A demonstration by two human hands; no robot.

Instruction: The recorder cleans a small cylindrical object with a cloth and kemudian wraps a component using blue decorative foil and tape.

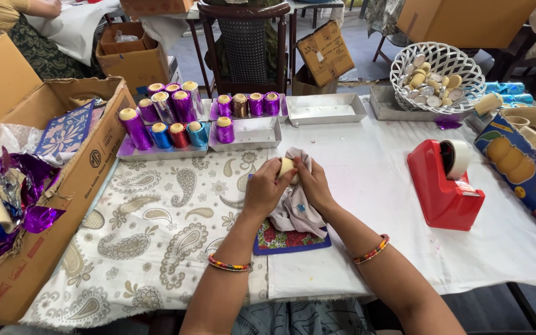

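Note:
My left hand (265,186) grips a small cream-coloured round piece (287,166) at the middle of the table. Pressed against that piece, my right hand (313,184) holds a crumpled grey cloth (296,208) that drapes down between my wrists. Beneath both hands lies a floral mat with a blue border (286,242). Just beyond my hands, metal trays (252,133) carry several foil-wrapped cylinders (181,118) in purple, blue, red and gold.
A red tape dispenser (445,183) stands at right, a white basket (437,75) of cream pieces behind it. An open cardboard box (38,186) with foil sheets fills the left. Empty trays (325,108), a blue carton (522,161) and a chair (246,43) surround the table.

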